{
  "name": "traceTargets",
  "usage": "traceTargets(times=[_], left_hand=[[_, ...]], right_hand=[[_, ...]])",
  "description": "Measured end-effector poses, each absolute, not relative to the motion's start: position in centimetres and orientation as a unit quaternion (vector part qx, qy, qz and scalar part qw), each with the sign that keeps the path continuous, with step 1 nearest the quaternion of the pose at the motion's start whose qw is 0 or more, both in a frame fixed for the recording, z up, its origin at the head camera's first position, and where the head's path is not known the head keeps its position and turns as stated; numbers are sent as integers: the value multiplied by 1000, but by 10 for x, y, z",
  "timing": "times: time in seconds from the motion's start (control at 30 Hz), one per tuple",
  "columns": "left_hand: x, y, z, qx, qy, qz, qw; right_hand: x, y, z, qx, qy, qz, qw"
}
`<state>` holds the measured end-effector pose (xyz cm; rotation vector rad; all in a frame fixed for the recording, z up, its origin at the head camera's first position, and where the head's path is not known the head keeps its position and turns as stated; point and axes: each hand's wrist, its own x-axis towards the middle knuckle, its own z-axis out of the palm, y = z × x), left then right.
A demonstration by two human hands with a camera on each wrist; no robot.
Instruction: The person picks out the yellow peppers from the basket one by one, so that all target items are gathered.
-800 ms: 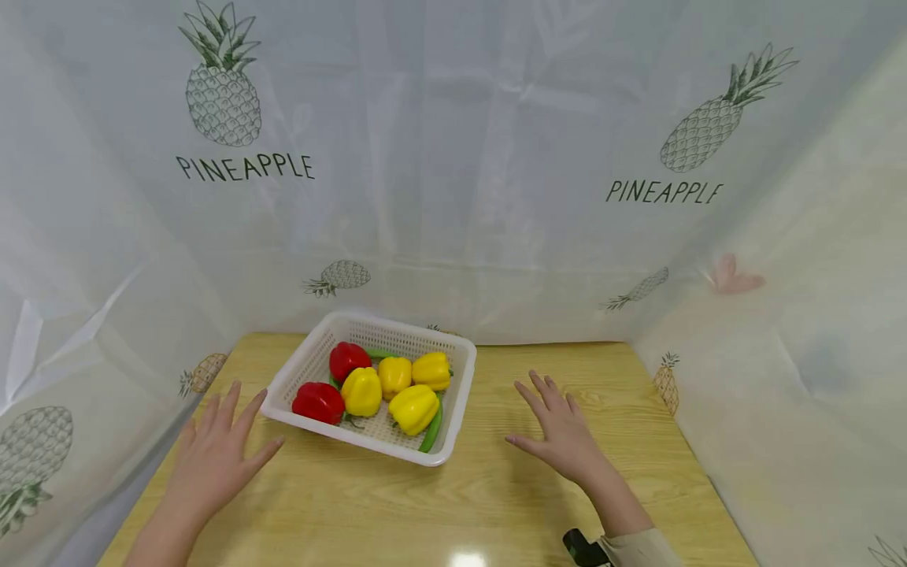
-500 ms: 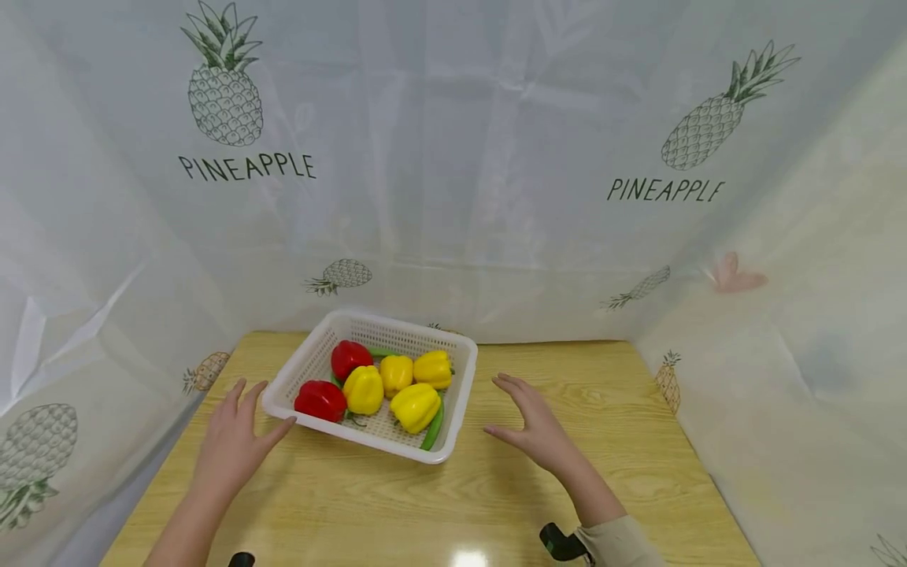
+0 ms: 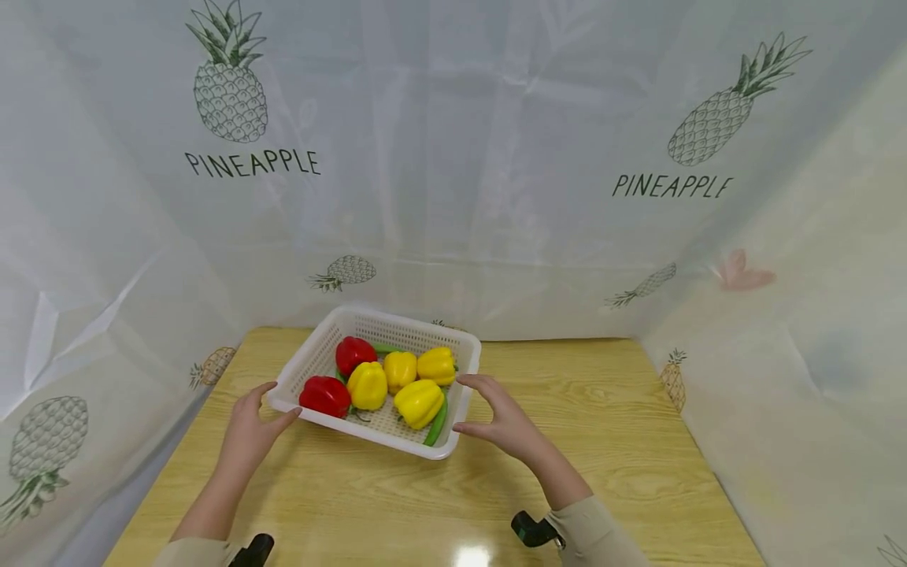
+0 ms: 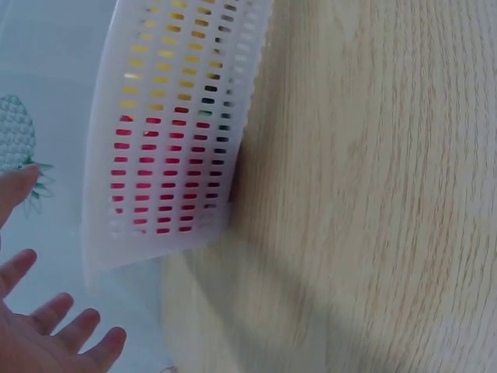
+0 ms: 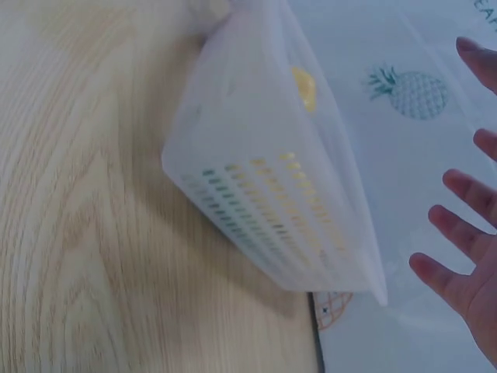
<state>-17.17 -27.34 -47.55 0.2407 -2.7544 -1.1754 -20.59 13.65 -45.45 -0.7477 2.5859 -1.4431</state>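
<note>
A white slotted plastic basket [image 3: 368, 441] sits at the back left of the wooden table. Inside lie red bell peppers [image 3: 325, 396], several yellow bell peppers [image 3: 420, 403] and long green peppers [image 3: 435, 425]. My left hand [image 3: 249, 429] is at the basket's front left corner, thumb and fingers spread apart; in the left wrist view the fingers [image 4: 78, 330] stand off the slotted wall. By the right rim is my right hand [image 3: 503, 419], thumb apart from the fingers. The right wrist view shows its fingers [image 5: 458, 229] spread and a gap to the basket. Neither hand grips anything.
The wooden table [image 3: 602, 441] extends to the right and in front of the basket. A pale pineapple-print sheet [image 3: 453, 197] hangs behind the table and along both sides. Black wrist devices [image 3: 533, 529] show at the sleeves.
Both hands have moved inward to the two sides of the basket, the right one to the left and the left one to the right. The basket and peppers have stayed in place.
</note>
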Motion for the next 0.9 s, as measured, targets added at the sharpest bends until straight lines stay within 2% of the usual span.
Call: traceTargets(times=[0.43, 0.73, 0.9], left_hand=[[-181, -275, -489, 145, -859, -490, -3], [-191, -271, -499, 195, -694, -692, -27], [-192, -267, -501, 221, -659, -718, -29]], right_hand=[[-223, 101, -461, -266, 819, -505, 68], [-232, 84, -465, -235, 821, -510, 99], [-240, 78, -469, -226, 830, -498, 111]])
